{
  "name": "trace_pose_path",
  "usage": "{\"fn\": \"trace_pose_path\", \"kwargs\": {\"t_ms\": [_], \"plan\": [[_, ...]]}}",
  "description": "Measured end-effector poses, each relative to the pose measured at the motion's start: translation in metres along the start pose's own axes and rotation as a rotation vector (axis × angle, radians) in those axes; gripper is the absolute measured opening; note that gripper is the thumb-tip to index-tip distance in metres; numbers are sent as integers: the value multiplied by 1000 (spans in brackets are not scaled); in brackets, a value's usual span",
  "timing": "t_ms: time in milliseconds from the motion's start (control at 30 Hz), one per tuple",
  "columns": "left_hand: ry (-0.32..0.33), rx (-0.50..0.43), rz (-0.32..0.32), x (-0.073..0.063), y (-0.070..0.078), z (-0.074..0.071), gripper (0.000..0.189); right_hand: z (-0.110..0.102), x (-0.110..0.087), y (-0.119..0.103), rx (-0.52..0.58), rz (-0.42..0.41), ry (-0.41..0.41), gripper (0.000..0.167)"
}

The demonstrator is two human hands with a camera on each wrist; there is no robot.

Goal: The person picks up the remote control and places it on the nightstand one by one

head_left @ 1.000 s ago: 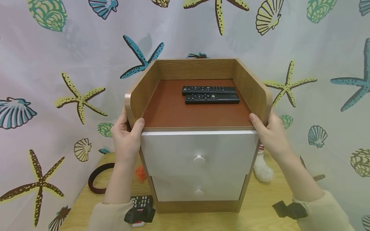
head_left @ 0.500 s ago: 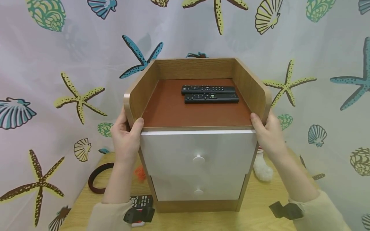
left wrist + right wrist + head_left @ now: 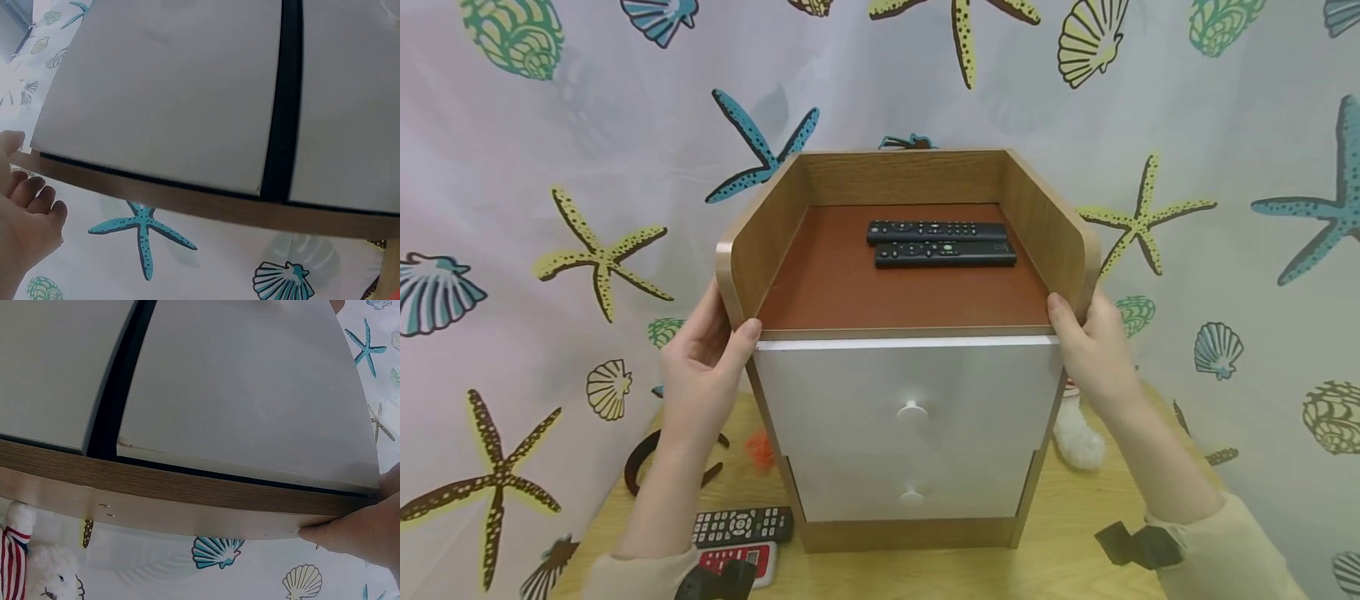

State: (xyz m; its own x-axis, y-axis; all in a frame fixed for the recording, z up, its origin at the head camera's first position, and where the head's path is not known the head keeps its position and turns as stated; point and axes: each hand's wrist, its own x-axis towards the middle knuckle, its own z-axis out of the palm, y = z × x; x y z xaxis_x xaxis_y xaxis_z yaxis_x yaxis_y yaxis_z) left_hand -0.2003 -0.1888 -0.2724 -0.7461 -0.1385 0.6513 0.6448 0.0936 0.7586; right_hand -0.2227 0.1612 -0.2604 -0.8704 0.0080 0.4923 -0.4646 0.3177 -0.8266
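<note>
A small wooden cabinet with two white drawer fronts stands upright on the table. Two black remote controls, the rear remote and the front remote, lie side by side on its reddish-brown top. At the near left corner my left hand holds the cabinet, thumb by the front edge and fingers along the outer side; several fingers show partly curled in the left wrist view. My right hand grips the opposite corner, its thumb on the top's front edge. The far fingertips are partly hidden by the side panels.
On the yellowish wooden table, left of the cabinet, lie a dark headband, a fuzzy orange thing, a black remote and a red-and-white calculator. A white plush toy lies right. Patterned cloth hangs behind.
My left wrist and forearm have swung outward to the left, uncovering more of the table remote and calculator. The right hand keeps its hold. The cabinet looks unmoved; the view shifted slightly.
</note>
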Motion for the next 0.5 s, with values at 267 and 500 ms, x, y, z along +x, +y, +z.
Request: {"fn": "trace_pose_path", "kwargs": {"t_ms": [267, 500], "plan": [[-59, 65, -72, -21, -7, -32, 47, -1, 0, 0, -16, 3, 0, 39], [-175, 154, -71, -51, -42, -68, 35, 0, 0, -1, -26, 19, 2, 39]]}}
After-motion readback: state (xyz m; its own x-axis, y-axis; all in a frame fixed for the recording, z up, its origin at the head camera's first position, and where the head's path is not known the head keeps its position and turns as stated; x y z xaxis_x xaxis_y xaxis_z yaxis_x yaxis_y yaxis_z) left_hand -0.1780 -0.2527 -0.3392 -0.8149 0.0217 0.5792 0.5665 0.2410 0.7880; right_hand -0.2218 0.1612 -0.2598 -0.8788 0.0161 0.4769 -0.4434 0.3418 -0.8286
